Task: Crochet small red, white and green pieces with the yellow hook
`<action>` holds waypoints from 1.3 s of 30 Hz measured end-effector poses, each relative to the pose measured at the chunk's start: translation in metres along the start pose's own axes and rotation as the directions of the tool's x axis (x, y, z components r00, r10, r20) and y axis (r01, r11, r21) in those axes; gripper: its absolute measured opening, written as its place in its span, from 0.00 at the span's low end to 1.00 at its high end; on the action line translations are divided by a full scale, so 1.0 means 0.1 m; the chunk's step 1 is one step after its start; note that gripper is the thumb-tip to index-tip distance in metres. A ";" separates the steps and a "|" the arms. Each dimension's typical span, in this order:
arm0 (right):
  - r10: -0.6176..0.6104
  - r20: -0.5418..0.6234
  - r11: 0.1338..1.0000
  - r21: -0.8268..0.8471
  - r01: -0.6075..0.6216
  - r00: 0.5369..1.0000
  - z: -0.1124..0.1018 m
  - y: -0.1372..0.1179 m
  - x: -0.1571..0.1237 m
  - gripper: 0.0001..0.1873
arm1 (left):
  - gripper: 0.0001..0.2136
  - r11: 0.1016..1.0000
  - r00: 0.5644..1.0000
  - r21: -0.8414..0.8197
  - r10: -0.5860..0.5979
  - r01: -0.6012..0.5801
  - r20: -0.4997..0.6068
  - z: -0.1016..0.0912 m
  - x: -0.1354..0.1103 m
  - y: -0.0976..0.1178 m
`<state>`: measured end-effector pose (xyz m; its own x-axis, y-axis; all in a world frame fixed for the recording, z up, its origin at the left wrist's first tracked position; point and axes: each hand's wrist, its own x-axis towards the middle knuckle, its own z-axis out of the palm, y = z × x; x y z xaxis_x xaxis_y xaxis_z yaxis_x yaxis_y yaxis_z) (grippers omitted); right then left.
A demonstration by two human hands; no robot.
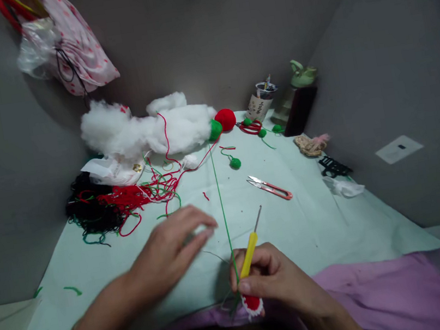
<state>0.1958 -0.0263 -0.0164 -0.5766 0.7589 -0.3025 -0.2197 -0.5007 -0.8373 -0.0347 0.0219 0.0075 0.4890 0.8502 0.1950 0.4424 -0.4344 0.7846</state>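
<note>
My right hand (269, 276) is closed around a crochet hook with a yellow handle (249, 254), its metal tip pointing up and away. The same hand holds a small red crocheted piece with a white edge (252, 303) below the hook. A taut strand of green yarn (221, 203) runs from this hand back to a green yarn ball (215, 129). To the left of the strand my left hand (177, 243) is raised over the table, slightly blurred. Its thumb and fingers are apart, with nothing visible between them.
Orange-handled thread snips (269, 187) lie beyond my right hand. Tangled red yarn (137, 196), white stuffing (181, 126) and a red yarn ball (225, 119) sit toward the back. Red scissors (253, 127), a pen cup (260, 104) and a green-lidded bottle (301, 74) are back right.
</note>
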 end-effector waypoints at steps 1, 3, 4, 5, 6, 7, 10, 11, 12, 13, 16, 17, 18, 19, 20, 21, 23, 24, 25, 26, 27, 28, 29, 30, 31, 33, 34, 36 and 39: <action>-0.001 0.018 1.000 -0.003 0.001 1.000 0.01 0.00 0.00 0.15 | 0.12 0.989 0.998 0.142 0.046 -0.041 -0.031 -0.08 0.18 -0.06; -0.005 0.025 1.000 0.007 0.005 1.000 0.02 0.02 0.01 0.15 | 0.16 0.898 0.991 0.420 0.119 -0.131 0.056 -0.20 0.60 -0.24; -0.009 0.021 1.000 0.020 0.009 1.000 0.03 0.03 0.02 0.15 | 0.17 0.875 0.991 0.467 0.115 -0.130 0.062 -0.24 0.81 -0.34; -0.012 0.017 0.999 0.034 0.012 1.000 0.04 0.04 0.02 0.15 | 0.17 0.861 0.992 0.493 0.109 -0.128 0.067 -0.28 1.02 -0.45; -0.015 0.014 0.999 0.044 0.014 1.000 0.05 0.05 0.03 0.14 | 0.17 0.848 0.993 0.515 0.100 -0.122 0.070 -0.31 1.22 -0.55; -0.019 0.013 0.998 0.053 0.018 1.000 0.05 0.06 0.03 0.14 | 0.17 0.838 0.994 0.535 0.085 -0.106 0.064 -0.35 1.39 -0.65; -0.013 0.053 0.999 0.035 0.011 0.999 0.04 0.06 0.00 0.12 | 0.17 0.818 1.000 0.575 0.018 -0.007 -0.015 -0.51 1.72 -0.87; -0.001 0.081 1.000 0.013 0.000 0.997 0.04 0.05 -0.02 0.11 | 0.17 0.815 0.999 0.579 -0.005 0.035 -0.053 -0.58 1.77 -0.90; 0.012 0.111 1.000 -0.010 -0.011 0.994 0.03 0.04 -0.04 0.11 | 0.18 0.813 0.995 0.577 -0.026 0.075 -0.093 -0.65 1.80 -0.92; 0.027 0.137 0.999 -0.030 -0.023 0.990 0.02 0.02 -0.05 0.11 | 0.19 0.813 0.991 0.573 -0.038 0.103 -0.125 -0.72 1.81 -0.91; 0.039 0.149 0.999 -0.022 -0.036 0.988 -0.01 -0.02 -0.05 0.11 | 0.30 0.834 0.985 0.535 -0.051 0.133 -0.166 -0.83 1.77 -0.76; 0.034 0.134 0.999 0.001 -0.035 0.990 -0.02 -0.03 -0.04 0.11 | 0.30 0.840 0.983 0.524 -0.057 0.142 -0.175 -0.82 1.73 -0.66; 0.026 0.113 0.999 0.027 -0.029 0.993 -0.04 -0.03 -0.02 0.11 | 0.27 0.853 0.981 0.500 -0.064 0.148 -0.181 -0.79 1.66 -0.55; 0.016 0.089 0.998 0.051 -0.021 0.996 -0.05 -0.04 0.00 0.11 | 0.23 0.865 0.979 0.475 -0.077 0.161 -0.191 -0.73 1.57 -0.43; 0.005 0.066 0.998 0.069 -0.009 0.998 -0.06 -0.04 0.02 0.12 | 0.20 0.894 0.979 0.419 -0.084 0.157 -0.188 -0.66 1.44 -0.30; -0.009 0.041 0.997 0.083 0.006 0.999 -0.07 -0.05 0.03 0.12 | 0.18 0.962 0.979 0.227 -0.113 0.151 -0.171 -0.57 1.29 -0.18; -0.038 0.003 0.995 0.094 0.038 0.999 -0.07 -0.06 0.05 0.13 | 0.18 0.974 0.983 -0.131 -0.184 0.183 0.004 -0.37 0.91 0.05; -0.045 -0.007 0.995 0.093 0.045 0.999 -0.06 -0.07 0.06 0.14 | 0.18 0.943 0.977 -0.258 -0.192 0.210 0.096 -0.26 0.72 0.14; -0.045 -0.007 0.995 0.086 0.045 0.999 -0.05 -0.08 0.06 0.15 | 0.19 0.907 0.971 -0.351 -0.189 0.231 0.148 -0.15 0.54 0.20; -0.041 -0.002 0.996 0.075 0.041 0.999 -0.02 -0.08 0.05 0.15 | 0.19 0.871 0.972 -0.434 -0.180 0.230 0.154 -0.05 0.40 0.26; -0.032 0.007 0.998 0.060 0.032 0.999 0.00 -0.08 0.05 0.16 | 0.19 0.827 0.971 -0.510 -0.182 0.237 0.156 0.04 0.29 0.30; -0.021 0.023 0.999 0.043 0.020 1.000 0.03 -0.08 0.05 0.16 | 0.19 0.782 0.973 -0.579 -0.170 0.229 0.155 0.11 0.22 0.33; -0.006 0.042 1.000 0.025 0.005 0.999 0.06 -0.07 0.04 0.17 | 0.18 0.731 0.981 -0.654 -0.153 0.193 0.118 0.17 0.18 0.36; 0.008 0.066 1.000 0.009 -0.008 0.998 0.08 -0.06 0.04 0.17 | 0.17 0.669 0.987 -0.729 -0.153 0.146 0.057 0.21 0.16 0.39; 0.017 0.083 1.000 -0.004 -0.017 0.996 0.10 -0.05 0.03 0.17 | 0.19 0.613 0.985 -0.785 -0.170 0.092 -0.017 0.24 0.16 0.42; 0.017 0.087 0.999 -0.031 -0.014 0.996 0.12 -0.03 0.02 0.17 | 0.30 0.582 0.967 -0.813 -0.189 -0.028 -0.169 0.23 0.15 0.45; 0.000 0.073 0.999 -0.042 0.003 0.997 0.12 -0.03 0.01 0.17 | 0.33 0.624 0.960 -0.777 -0.161 -0.081 -0.230 0.22 0.14 0.45; -0.048 0.035 0.997 -0.058 0.050 0.998 0.10 -0.03 -0.01 0.16 | 0.34 0.789 0.949 -0.581 0.005 -0.198 -0.315 0.20 0.08 0.41; -0.098 -0.002 0.993 -0.072 0.098 0.995 0.06 -0.06 0.00 0.15 | 0.24 0.958 0.918 -0.083 0.233 -0.273 -0.322 0.25 -0.04 0.28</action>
<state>0.1922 -0.0264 -0.0087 -0.5503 0.8055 -0.2199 -0.2179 -0.3928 -0.8934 -0.0053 -0.0009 0.0139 0.3100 0.7745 0.5514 0.2282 -0.6237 0.7476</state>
